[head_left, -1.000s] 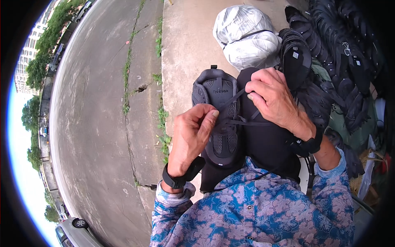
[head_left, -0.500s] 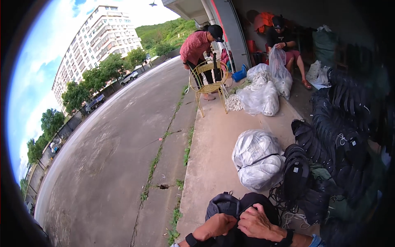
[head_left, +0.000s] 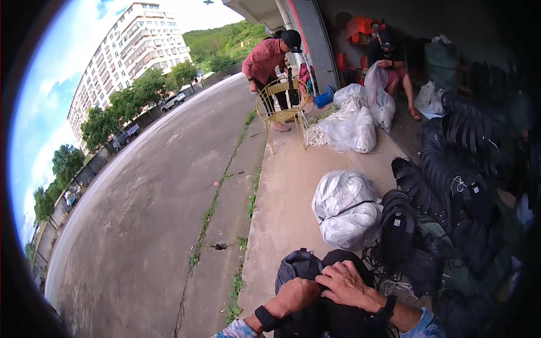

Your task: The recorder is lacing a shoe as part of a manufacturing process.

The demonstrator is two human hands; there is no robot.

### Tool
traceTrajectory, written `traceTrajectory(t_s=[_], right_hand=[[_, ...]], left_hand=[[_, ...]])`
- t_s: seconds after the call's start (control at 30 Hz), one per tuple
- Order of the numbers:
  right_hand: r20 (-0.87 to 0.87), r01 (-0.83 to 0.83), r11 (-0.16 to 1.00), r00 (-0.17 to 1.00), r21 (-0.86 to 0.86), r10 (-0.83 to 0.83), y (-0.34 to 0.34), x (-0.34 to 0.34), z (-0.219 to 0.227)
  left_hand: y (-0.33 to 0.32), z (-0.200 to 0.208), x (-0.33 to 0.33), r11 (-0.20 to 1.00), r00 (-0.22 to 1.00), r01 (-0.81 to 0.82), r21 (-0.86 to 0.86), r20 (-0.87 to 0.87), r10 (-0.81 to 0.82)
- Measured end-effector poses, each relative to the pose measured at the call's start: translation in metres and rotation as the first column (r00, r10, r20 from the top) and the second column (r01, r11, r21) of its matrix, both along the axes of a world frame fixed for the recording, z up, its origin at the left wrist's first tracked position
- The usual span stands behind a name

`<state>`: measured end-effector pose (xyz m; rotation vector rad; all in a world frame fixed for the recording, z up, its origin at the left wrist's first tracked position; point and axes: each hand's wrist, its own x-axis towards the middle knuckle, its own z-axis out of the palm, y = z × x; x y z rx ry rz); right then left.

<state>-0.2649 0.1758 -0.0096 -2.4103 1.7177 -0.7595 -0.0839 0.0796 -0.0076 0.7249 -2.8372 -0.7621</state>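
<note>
A dark grey shoe upper [head_left: 298, 263] with a padded collar rests on my lap, over my black-trousered knees. My left hand [head_left: 297, 297] is closed at its near edge, its fingertips turned inward and mostly hidden. Beside it, my right hand [head_left: 348, 286] has its fingers bent and pinched at the same edge, almost touching the left. Any lace or small part between the fingertips is too small to make out. Both wrists wear dark bands.
A stuffed white plastic bag [head_left: 347, 210] tied with a dark cord lies ahead of my knees. Rows of black shoe uppers [head_left: 397, 222] with pale laces fill the right. Farther off stand a yellow metal chair [head_left: 282, 115], a bending person [head_left: 267, 62] and a seated person holding a clear bag [head_left: 379, 93].
The view has shifted slightly, moving the scene left and up. My right hand has turned over more, its fingers now closer to my left hand. The seated person's head is lower.
</note>
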Motion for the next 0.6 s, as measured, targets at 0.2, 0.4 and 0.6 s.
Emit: traceTrajectory(t_s=[0.2, 0.4, 0.6], right_hand=[[0.016, 0.025, 0.998, 1.000, -0.052, -0.024, 0.005, -0.002, 0.007], [0.294, 0.056, 0.996, 0.955, -0.072, -0.033, -0.011, 0.019, 0.014], [0.641, 0.073, 0.995, 0.767, -0.073, -0.009, -0.017, 0.027, 0.016]], left_hand=[[0.011, 0.014, 0.019, 0.997, 0.980, -0.068, 0.034, -0.186, 0.074], [0.007, 0.047, 0.033, 0.891, 0.883, -0.269, 0.366, -0.276, 0.380], [0.012, 0.009, 0.029, 0.906, 0.806, -0.198, 0.374, -0.463, 0.368]])
